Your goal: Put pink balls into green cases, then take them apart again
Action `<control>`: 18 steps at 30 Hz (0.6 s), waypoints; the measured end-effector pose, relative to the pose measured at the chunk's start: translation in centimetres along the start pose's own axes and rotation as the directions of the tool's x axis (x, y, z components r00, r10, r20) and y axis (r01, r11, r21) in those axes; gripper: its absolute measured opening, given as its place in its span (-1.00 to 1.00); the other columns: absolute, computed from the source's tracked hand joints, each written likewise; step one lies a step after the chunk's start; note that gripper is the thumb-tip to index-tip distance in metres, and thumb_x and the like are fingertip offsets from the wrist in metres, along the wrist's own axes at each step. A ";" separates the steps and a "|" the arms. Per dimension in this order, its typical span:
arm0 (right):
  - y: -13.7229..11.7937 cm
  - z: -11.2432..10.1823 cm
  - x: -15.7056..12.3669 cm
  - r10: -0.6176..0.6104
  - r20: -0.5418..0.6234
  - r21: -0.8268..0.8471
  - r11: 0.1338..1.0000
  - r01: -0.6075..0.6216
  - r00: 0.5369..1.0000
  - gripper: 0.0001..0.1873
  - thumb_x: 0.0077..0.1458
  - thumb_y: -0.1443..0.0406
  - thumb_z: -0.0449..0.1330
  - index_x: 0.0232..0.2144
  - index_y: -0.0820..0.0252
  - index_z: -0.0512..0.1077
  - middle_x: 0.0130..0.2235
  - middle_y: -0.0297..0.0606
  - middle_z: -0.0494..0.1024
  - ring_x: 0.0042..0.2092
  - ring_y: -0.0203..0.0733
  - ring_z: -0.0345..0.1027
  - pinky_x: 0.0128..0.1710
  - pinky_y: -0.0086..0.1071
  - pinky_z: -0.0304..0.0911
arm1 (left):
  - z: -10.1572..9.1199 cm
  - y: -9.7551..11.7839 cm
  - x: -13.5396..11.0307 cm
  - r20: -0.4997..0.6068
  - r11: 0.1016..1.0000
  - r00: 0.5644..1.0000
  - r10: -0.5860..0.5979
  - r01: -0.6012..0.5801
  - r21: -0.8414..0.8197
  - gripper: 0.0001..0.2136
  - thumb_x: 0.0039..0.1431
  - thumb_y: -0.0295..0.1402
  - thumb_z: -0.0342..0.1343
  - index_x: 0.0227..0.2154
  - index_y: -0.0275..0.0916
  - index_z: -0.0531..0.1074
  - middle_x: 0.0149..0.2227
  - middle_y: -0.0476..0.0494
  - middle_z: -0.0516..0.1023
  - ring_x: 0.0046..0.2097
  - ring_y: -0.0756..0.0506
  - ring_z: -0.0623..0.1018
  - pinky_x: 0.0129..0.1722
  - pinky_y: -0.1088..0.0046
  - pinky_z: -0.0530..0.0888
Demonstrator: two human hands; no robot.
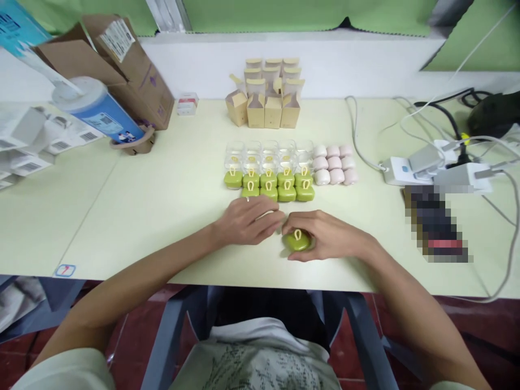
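Observation:
My right hand rests on the pale table with its fingers curled round a small green case that has a yellow loop on top. My left hand lies just left of it, fingers bent and pressed together over something pale that I cannot make out. Right behind both hands stand two rows of the same green cases, with clear plastic boxes behind them. Several pink rounded pieces sit to their right. Small tan cartons with open flaps stand at the back.
A brown cardboard box and a blue-labelled tub stand at the back left, with white packets beside them. Cables, a white power strip and a blurred dark object lie at the right. The table's front edge is near my body.

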State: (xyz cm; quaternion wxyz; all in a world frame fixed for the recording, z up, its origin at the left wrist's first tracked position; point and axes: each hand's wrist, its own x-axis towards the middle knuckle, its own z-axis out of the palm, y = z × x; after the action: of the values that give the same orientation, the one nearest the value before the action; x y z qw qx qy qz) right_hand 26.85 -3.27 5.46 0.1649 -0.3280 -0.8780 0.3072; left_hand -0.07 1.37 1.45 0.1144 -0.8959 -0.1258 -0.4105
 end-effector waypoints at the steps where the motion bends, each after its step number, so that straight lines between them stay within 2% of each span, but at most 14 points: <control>1: 0.1 0.1 0.1 0.027 -0.060 0.089 0.996 -0.021 0.998 -0.62 0.15 0.16 0.56 -0.08 0.11 0.55 -0.21 -0.34 0.70 -0.34 -0.24 0.48 -0.30 -0.36 0.32 | 0.3 0.2 0.0 -0.020 0.999 0.999 0.038 -0.038 0.004 -0.81 0.55 -0.21 0.11 0.05 -0.11 0.56 -0.16 -0.14 0.71 -0.16 -0.10 0.74 -0.31 0.40 0.61; 3: 0.5 0.5 0.4 0.103 -0.208 0.297 0.954 -0.037 0.973 -0.61 0.20 0.09 0.55 -0.12 0.10 0.50 -0.27 -0.37 0.64 -0.37 -0.27 0.42 -0.34 -0.37 0.31 | 0.5 0.6 -0.2 -0.015 0.996 0.996 0.087 -0.086 0.011 -0.63 0.58 0.00 0.06 0.15 -0.11 0.54 -0.09 -0.20 0.72 -0.09 -0.13 0.77 -0.27 0.39 0.68; 5: 0.9 1.1 0.7 0.170 -0.291 0.484 0.875 -0.008 0.942 -0.52 0.18 0.00 0.56 -0.11 0.09 0.46 -0.24 -0.36 0.63 -0.34 -0.26 0.45 -0.33 -0.38 0.36 | 0.4 0.9 -0.4 -0.010 0.994 0.994 0.106 -0.106 0.008 -0.58 0.55 0.04 0.15 0.23 -0.11 0.52 -0.02 -0.22 0.73 -0.05 -0.12 0.78 -0.25 0.42 0.73; 8: 1.2 2.0 1.0 0.173 -0.284 0.646 0.762 0.055 0.943 -0.31 0.03 -0.07 0.64 0.00 0.06 0.43 -0.09 -0.26 0.67 -0.22 -0.20 0.60 -0.22 -0.34 0.51 | -0.1 1.3 -0.3 -0.004 0.995 0.995 0.099 -0.099 -0.005 -0.63 0.47 -0.28 0.32 0.27 -0.11 0.51 0.13 -0.21 0.72 0.05 -0.09 0.78 -0.06 0.46 0.77; 10: 1.3 2.2 0.9 0.149 -0.278 0.688 0.720 0.088 0.949 -0.22 0.04 -0.14 0.62 0.11 0.04 0.42 0.00 -0.18 0.69 -0.15 -0.14 0.66 -0.14 -0.28 0.58 | -0.3 1.5 -0.1 0.003 0.995 0.995 0.096 -0.096 0.010 -0.59 0.44 -0.38 0.33 0.29 -0.16 0.51 0.24 -0.24 0.69 0.14 -0.09 0.76 0.09 0.46 0.76; 12: 1.4 2.1 0.7 0.110 -0.288 0.686 0.716 0.125 0.951 -0.25 0.19 -0.20 0.49 0.23 0.00 0.42 0.06 -0.12 0.70 -0.08 -0.08 0.70 -0.07 -0.22 0.62 | -0.4 1.5 -0.1 -0.004 0.996 0.996 0.087 -0.086 0.033 -0.56 0.44 -0.32 0.33 0.31 -0.20 0.50 0.28 -0.28 0.67 0.14 -0.11 0.75 0.11 0.42 0.76; 14: 1.5 1.8 0.5 0.070 -0.280 0.656 0.742 0.138 0.958 -0.31 0.35 -0.19 0.35 0.33 -0.03 0.41 0.07 -0.09 0.72 -0.07 -0.05 0.72 -0.06 -0.17 0.64 | -0.3 1.4 -0.4 -0.001 0.998 0.999 0.051 -0.051 0.032 -0.51 0.46 -0.27 0.32 0.37 -0.14 0.46 0.29 -0.24 0.67 0.08 -0.12 0.76 0.03 0.37 0.77; 16: 1.4 1.7 0.5 0.058 -0.267 0.603 0.789 0.119 0.962 -0.28 0.40 -0.23 0.25 0.39 -0.03 0.42 0.01 -0.08 0.75 -0.11 0.00 0.73 -0.12 -0.15 0.65 | 0.0 1.2 -0.8 0.021 1.000 1.000 0.011 -0.012 0.011 -0.43 0.46 -0.25 0.32 0.46 -0.02 0.38 0.27 -0.19 0.69 0.04 -0.14 0.75 -0.06 0.33 0.75; 18: 1.3 1.8 0.6 0.082 -0.304 0.520 0.849 0.093 0.949 -0.27 0.42 -0.27 0.17 0.36 0.00 0.47 -0.09 -0.11 0.77 -0.19 0.01 0.73 -0.23 -0.16 0.64 | 0.3 0.7 -1.4 0.010 1.000 1.000 -0.026 0.026 -0.010 -0.32 0.44 -0.18 0.33 0.54 0.02 0.28 0.20 -0.21 0.71 0.00 -0.17 0.72 -0.10 0.28 0.72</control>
State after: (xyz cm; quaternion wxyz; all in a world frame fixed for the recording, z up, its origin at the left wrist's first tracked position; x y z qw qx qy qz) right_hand 26.12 -2.89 3.34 0.3876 -0.3121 -0.7227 0.4797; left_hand -0.51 0.58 0.17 0.1041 -0.8968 -0.1361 -0.4080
